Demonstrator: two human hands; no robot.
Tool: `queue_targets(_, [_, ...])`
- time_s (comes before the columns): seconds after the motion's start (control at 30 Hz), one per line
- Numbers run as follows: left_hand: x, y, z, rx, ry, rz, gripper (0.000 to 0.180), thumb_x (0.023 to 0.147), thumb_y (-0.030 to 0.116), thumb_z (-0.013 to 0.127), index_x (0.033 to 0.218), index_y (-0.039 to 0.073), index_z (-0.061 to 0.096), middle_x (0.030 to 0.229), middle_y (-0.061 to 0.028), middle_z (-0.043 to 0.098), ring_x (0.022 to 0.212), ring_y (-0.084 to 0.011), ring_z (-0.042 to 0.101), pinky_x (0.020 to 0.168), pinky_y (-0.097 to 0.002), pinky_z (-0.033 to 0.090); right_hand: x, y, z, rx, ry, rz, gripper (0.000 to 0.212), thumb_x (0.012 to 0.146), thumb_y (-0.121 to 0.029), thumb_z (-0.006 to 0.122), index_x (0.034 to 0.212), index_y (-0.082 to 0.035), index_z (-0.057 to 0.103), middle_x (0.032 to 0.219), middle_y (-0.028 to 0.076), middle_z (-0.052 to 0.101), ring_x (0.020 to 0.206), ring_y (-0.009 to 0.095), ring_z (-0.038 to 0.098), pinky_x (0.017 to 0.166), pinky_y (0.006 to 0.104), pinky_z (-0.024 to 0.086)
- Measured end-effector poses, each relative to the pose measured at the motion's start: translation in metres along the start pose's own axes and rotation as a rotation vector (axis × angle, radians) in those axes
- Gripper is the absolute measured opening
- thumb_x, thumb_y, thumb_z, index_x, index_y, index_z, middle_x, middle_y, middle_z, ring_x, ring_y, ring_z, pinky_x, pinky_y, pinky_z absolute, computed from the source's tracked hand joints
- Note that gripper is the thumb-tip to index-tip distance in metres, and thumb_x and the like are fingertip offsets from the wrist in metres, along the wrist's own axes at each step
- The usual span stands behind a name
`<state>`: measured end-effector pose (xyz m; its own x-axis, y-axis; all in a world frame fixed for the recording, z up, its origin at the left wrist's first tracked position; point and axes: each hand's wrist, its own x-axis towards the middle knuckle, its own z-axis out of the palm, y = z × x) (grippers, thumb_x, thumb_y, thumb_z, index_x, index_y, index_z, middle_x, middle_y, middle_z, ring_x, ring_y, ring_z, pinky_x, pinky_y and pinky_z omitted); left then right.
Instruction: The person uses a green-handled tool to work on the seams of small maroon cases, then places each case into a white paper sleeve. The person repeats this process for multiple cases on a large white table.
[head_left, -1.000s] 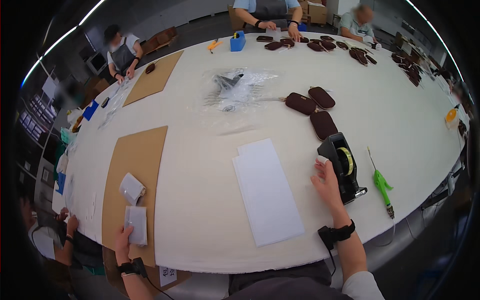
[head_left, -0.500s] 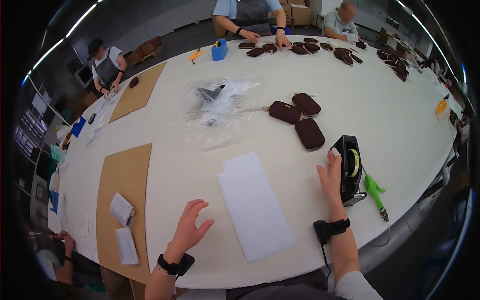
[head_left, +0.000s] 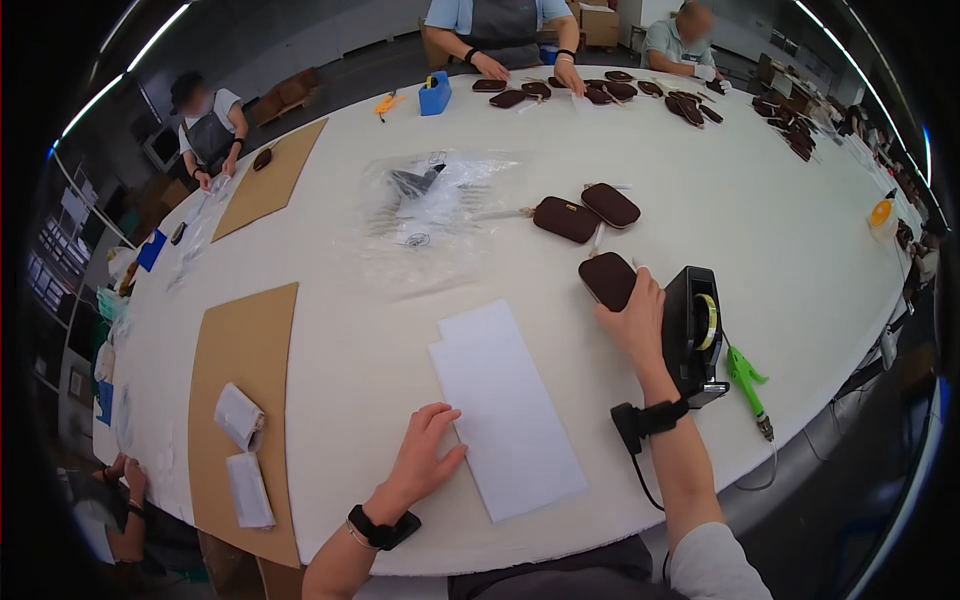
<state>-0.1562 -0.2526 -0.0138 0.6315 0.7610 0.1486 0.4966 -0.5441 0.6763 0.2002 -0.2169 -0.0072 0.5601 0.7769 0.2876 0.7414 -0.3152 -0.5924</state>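
My right hand (head_left: 636,318) has its fingers closed on the near end of a dark brown zip pouch (head_left: 606,279), left of a black tape dispenser (head_left: 690,335). Two more brown pouches, one (head_left: 566,219) with a small gold plate and another (head_left: 611,205) overlapping its right end, lie just beyond. At the left edge of a white sheet stack (head_left: 510,410) with a notched far corner, my left hand (head_left: 425,452) has its fingers spread and holds nothing. Its fingertips are at the paper's edge; whether they press on it I cannot tell.
A green air gun (head_left: 746,385) with a hose lies right of the dispenser. Clear plastic bags (head_left: 420,225) are piled mid-table. Two white wrapped bundles (head_left: 249,490) rest on a cardboard sheet (head_left: 240,340) at left. Co-workers handle brown pouches (head_left: 600,92) across the table.
My right hand has moved from beside the tape dispenser onto the nearest pouch, which has shifted slightly toward me and left. My left hand has moved right to the paper's edge.
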Motion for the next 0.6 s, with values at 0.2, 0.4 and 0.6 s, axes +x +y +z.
queue_targets(0.2, [0.028, 0.084, -0.017, 0.176, -0.021, 0.383, 0.065, 0.072, 0.014, 0.077, 0.129, 0.004, 0.047, 0.134, -0.0166, 0.044, 0.122, -0.0357, 0.043, 0.102, -0.0448, 0.039, -0.123, -0.013, -0.098, 0.385, -0.340, -0.279, 0.093, 0.062, -0.013, 0.080, 0.140, 0.000, 0.032, 0.128, 0.016, 0.045, 0.121, 0.027, 0.048, 0.102, 0.0367, 0.039])
queue_targets(0.4, [0.031, 0.149, 0.023, -0.481, -0.386, 0.433, 0.084, 0.072, 0.017, 0.082, 0.140, 0.001, 0.034, 0.135, -0.0193, 0.043, 0.123, -0.0356, 0.046, 0.101, -0.0404, 0.042, -0.177, -0.016, -0.178, 0.669, -0.766, -0.221, 0.086, 0.067, -0.018, 0.082, 0.139, -0.003, 0.038, 0.125, 0.014, 0.051, 0.116, 0.026, 0.052, 0.097, 0.0338, 0.041])
queue_targets(0.6, [0.015, 0.157, 0.057, -0.809, -1.094, -0.445, 0.077, 0.080, 0.026, 0.076, 0.144, 0.012, 0.034, 0.124, -0.0115, 0.055, 0.112, -0.0201, 0.057, 0.094, -0.0280, 0.046, -0.171, 0.074, -0.196, 0.759, -0.684, -0.196, 0.082, 0.075, -0.036, 0.079, 0.141, -0.006, 0.042, 0.138, 0.013, 0.050, 0.119, 0.021, 0.054, 0.103, 0.0355, 0.037])
